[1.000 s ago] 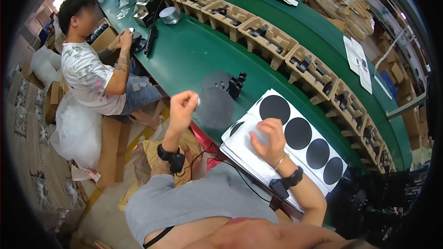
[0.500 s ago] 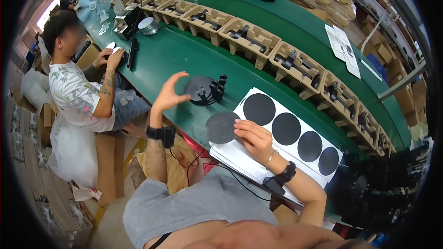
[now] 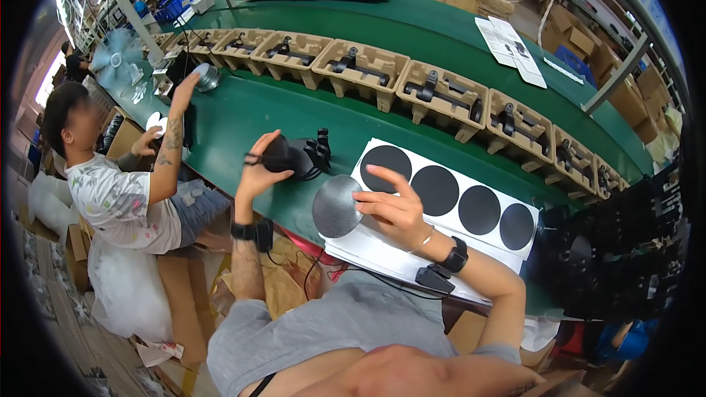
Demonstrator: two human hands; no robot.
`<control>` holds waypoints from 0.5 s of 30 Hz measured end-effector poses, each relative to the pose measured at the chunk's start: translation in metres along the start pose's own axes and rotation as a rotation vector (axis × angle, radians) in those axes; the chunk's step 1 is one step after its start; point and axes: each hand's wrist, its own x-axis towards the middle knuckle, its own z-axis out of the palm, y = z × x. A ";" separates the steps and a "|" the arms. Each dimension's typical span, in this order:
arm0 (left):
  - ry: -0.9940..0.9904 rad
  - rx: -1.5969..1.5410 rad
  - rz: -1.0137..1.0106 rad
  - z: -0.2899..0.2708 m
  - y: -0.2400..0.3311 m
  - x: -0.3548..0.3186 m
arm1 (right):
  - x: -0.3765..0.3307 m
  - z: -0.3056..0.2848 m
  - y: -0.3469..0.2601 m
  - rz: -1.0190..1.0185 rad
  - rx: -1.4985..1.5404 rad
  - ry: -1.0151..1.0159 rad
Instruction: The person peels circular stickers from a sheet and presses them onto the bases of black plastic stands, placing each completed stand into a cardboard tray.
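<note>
My left hand [image 3: 254, 178] is closed on the rim of a black round base [image 3: 282, 154], which looks tilted up off the green table. A black bundled cable [image 3: 319, 150] sits at the base's right side, and a dark strand crosses my left fingers. With thumb and fingers my right hand [image 3: 397, 212] pinches the edge of a dark grey round pad [image 3: 336, 206], its index finger raised. The pad is held in front of a white backing sheet [image 3: 490, 185] that carries several black round pads [image 3: 435, 191]. Under my right hand lies a stack of white sheets [image 3: 360, 246].
Several cardboard trays [image 3: 360, 73] holding black parts form a row beyond my hands on the green table [image 3: 243, 114]. At left, a seated co-worker [image 3: 110, 169] reaches to a stack of metal discs [image 3: 208, 78]. Black parts [image 3: 588, 257] crowd the right end.
My left hand, open beside the base before, has closed on it and tilted it up. My right index finger has lifted off the pad. The co-worker's hand has reached out to the metal discs.
</note>
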 end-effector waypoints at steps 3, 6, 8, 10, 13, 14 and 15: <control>0.377 -0.512 -0.118 0.007 0.039 -0.020 | 0.020 -0.013 -0.007 0.035 0.035 0.052; 0.362 -1.102 -0.029 0.011 0.126 -0.017 | 0.036 -0.031 -0.022 0.348 0.307 0.223; 0.221 -1.390 -0.038 0.020 0.160 -0.012 | 0.038 -0.035 -0.029 0.553 0.559 0.292; 0.153 -1.503 0.002 0.033 0.185 -0.010 | 0.046 -0.035 -0.034 0.697 0.865 0.318; 0.202 -1.451 0.010 0.056 0.191 -0.006 | 0.054 -0.043 -0.035 0.935 1.065 0.175; 0.171 -1.418 0.042 0.060 0.198 -0.002 | 0.055 -0.042 -0.035 0.964 1.040 0.173; 0.174 -1.425 0.044 0.062 0.201 0.001 | 0.055 -0.043 -0.034 0.965 1.034 0.170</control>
